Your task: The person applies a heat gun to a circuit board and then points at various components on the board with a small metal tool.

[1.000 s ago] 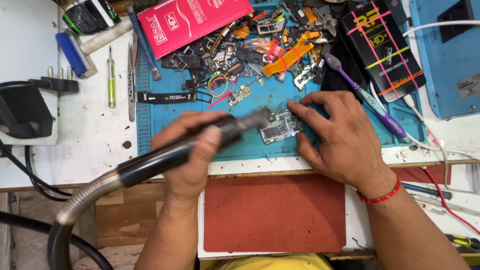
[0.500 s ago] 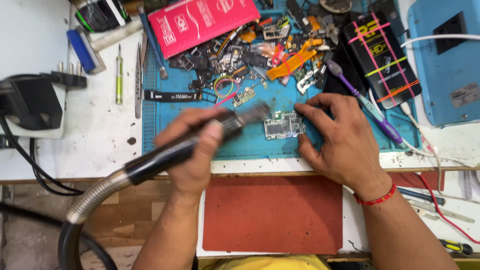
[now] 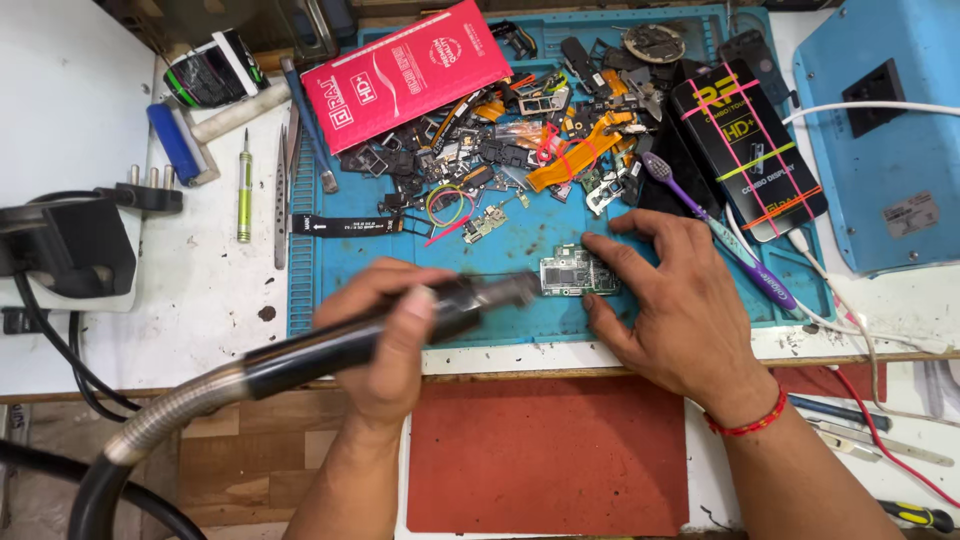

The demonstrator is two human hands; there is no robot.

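The white bench [image 3: 200, 300] holds a big blue mat [image 3: 520, 315], and on the mat lies a heap of small phone parts [image 3: 520, 150], with a red flat box [image 3: 405, 70] at the top and a black flat box [image 3: 750, 150] on the right. The left hand [image 3: 385, 335] is wrapped tight around the dark handle of a hot air tool [image 3: 400, 325], whose thick hose runs off to the lower left. Its metal tip points right, very near the small green circuit board [image 3: 578, 272], which lies flat on the mat near the front edge. The right hand [image 3: 680, 300] lies spread beside the board; its fingertips press on the board's right side to keep it from sliding. The board looks thin, light and stiff, and I think it would break or scratch easily, so it is best held by its bare edges, not by the tiny parts on top. A purple toothbrush [image 3: 715, 235] lies just past the right hand.
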